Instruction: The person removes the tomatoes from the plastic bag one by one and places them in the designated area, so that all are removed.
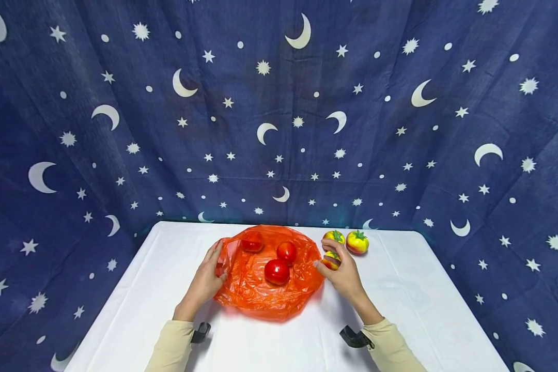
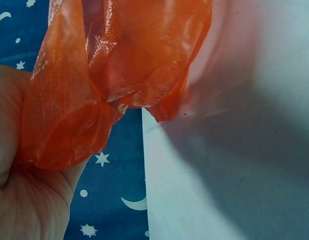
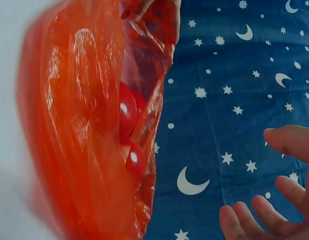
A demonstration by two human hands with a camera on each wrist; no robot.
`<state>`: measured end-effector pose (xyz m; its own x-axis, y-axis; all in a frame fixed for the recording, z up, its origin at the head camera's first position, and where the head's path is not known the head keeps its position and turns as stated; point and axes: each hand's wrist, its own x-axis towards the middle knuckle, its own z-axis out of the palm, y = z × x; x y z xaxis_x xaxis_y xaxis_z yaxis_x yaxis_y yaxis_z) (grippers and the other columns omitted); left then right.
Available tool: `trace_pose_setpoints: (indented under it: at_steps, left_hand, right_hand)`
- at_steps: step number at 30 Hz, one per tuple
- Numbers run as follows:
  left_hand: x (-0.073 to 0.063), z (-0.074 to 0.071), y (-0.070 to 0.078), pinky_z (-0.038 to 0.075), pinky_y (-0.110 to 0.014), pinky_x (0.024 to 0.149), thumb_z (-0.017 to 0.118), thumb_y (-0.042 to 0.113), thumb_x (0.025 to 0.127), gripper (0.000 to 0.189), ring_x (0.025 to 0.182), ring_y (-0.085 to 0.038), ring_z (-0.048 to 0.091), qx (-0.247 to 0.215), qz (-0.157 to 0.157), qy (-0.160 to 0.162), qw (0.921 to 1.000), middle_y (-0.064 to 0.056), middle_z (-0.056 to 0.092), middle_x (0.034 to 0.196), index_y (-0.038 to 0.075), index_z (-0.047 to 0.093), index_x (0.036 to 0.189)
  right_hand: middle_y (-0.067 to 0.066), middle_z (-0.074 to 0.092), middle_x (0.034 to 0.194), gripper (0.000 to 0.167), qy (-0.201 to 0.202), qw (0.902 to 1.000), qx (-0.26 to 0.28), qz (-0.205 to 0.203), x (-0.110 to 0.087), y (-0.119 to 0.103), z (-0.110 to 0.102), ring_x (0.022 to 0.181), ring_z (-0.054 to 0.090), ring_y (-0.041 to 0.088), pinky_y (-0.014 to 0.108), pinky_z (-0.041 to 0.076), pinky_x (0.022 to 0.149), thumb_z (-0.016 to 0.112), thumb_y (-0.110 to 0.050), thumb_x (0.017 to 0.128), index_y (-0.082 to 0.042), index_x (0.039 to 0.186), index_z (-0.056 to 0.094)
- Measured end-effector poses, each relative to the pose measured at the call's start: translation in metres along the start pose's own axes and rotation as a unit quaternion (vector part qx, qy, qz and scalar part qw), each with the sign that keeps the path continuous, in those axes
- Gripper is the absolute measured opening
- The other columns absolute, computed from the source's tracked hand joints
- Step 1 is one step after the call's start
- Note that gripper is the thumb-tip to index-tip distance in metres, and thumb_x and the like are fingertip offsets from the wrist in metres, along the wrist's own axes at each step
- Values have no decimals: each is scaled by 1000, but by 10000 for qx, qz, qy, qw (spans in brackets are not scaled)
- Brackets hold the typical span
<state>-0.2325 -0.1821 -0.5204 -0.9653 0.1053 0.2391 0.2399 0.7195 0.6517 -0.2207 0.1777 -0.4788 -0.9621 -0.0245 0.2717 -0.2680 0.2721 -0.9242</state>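
An orange-red plastic bag [image 1: 256, 299] lies spread on the table with its mouth open upward. Inside it are glossy red tomatoes: one in front [image 1: 277, 271], another just behind [image 1: 287, 251], and a third red piece [image 1: 252, 241] at the back left, partly veiled by plastic. My left hand [image 1: 206, 279] grips the bag's left edge, with the film [image 2: 64, 115] between thumb and fingers. To the right of the bag, my right hand [image 1: 343, 274] has its fingers spread and loosely bent, apart from the bag; nothing lies between its fingers [image 3: 289, 192].
Yellow-and-red tomatoes with green leafy tops sit beyond the right hand: one at the right [image 1: 357, 243], one beside it [image 1: 336, 236], and one nearer [image 1: 331, 260], partly hidden by the fingers. A white-covered table [image 1: 130, 320] meets a dark blue star-and-moon curtain [image 1: 242, 129].
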Motion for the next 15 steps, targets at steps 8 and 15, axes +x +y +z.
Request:
trace_pose_setpoints:
  at_steps: [8, 15]
  left_hand:
    - [0, 1, 0, 44, -53, 107, 74, -6, 76, 95, 134, -45, 46, 36, 78, 103, 9999, -17, 28, 159, 5, 23, 156]
    - [0, 2, 0, 45, -53, 105, 73, -6, 75, 95, 134, -45, 46, 79, 69, 108, 9999, -17, 28, 158, 5, 24, 156]
  right_hand:
    - [17, 56, 136, 57, -262, 9993, 201, -148, -2, -1, 13, 128, 53, 40, 52, 45, 106, 75, -4, 83, -5, 135, 52]
    - [18, 54, 136, 56, -467, 9977, 477, -101, -3, -3, 25, 128, 51, 46, 57, 43, 105, 76, -4, 82, -4, 133, 53]
